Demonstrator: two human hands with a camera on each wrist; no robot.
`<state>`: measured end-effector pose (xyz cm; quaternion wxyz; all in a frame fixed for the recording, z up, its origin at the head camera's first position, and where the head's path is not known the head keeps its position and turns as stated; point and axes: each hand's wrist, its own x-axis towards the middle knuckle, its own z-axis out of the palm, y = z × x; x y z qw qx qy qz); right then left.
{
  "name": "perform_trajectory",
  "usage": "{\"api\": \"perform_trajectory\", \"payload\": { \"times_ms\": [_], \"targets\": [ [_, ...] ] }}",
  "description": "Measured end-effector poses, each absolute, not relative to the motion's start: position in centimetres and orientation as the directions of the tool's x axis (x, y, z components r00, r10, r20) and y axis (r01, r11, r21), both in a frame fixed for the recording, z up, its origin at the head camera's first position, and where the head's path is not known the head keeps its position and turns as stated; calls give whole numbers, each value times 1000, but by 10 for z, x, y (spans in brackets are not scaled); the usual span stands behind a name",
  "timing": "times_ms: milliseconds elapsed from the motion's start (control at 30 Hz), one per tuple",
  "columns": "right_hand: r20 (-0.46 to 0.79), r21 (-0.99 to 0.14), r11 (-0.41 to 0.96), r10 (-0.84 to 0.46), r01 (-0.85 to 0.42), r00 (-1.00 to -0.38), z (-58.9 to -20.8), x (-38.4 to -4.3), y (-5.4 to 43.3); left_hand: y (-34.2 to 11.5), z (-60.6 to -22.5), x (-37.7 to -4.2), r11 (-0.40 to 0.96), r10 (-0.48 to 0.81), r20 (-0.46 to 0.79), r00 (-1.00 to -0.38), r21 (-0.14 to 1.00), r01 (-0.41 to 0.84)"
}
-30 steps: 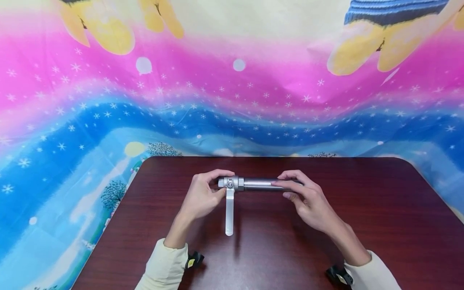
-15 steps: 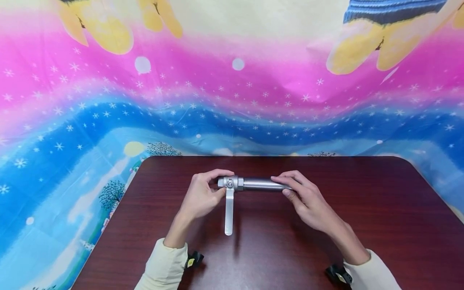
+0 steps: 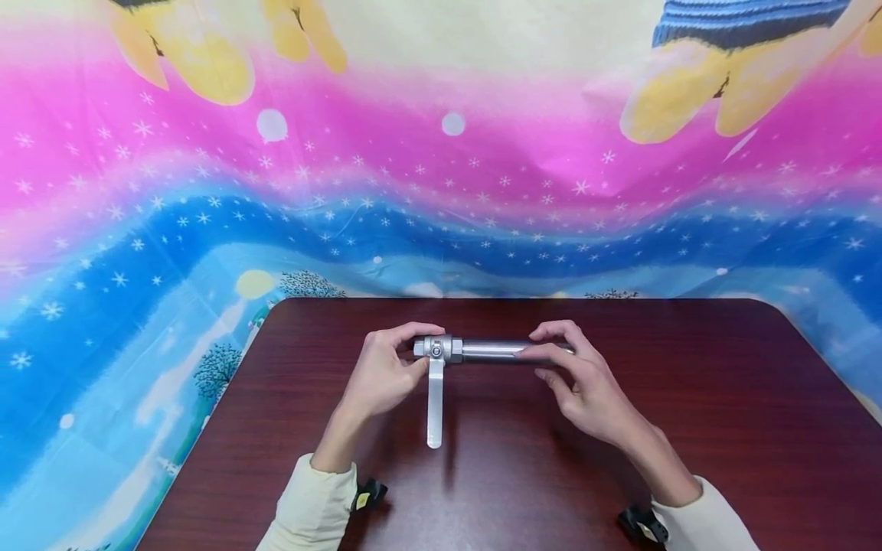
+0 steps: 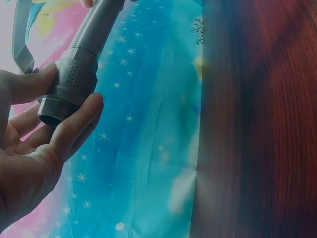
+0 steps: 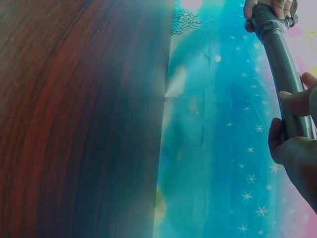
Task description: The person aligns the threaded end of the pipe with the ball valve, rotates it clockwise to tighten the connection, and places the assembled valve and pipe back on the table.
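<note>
My left hand (image 3: 382, 373) pinches a silver ball valve (image 3: 429, 347) between thumb and fingers, above the table. Its flat lever handle (image 3: 435, 405) points toward me. A steel pipe (image 3: 489, 350) extends rightward from the valve, its threaded end in the valve's hex end. Around the pipe's far part curl the fingers of my right hand (image 3: 592, 386), the index finger lying across it. In the left wrist view the valve's free hex end (image 4: 55, 111) shows an opening. The right wrist view has the pipe (image 5: 283, 62) running between both hands, its right end partly hidden.
A dark red wooden table (image 3: 524, 474) with rounded far corners lies beneath the hands. Behind it hangs a printed cloth (image 3: 413, 176) with snowflakes. Black wrist-camera mounts (image 3: 370, 495) sit at both cuffs.
My right hand's fingers first slid back over the pipe with the thumb against it, then loosened and spread again. The left hand and the valve stay in place.
</note>
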<state>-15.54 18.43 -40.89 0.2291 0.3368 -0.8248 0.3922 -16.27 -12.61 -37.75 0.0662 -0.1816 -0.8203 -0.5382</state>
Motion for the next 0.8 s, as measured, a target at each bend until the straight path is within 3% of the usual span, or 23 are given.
{"api": "perform_trajectory", "payload": {
  "times_ms": [800],
  "targets": [
    [647, -504, 449, -370, -738, -667, -408, -158, 186, -126, -378, -163, 343, 238, 313, -919, 859, 381]
  ]
}}
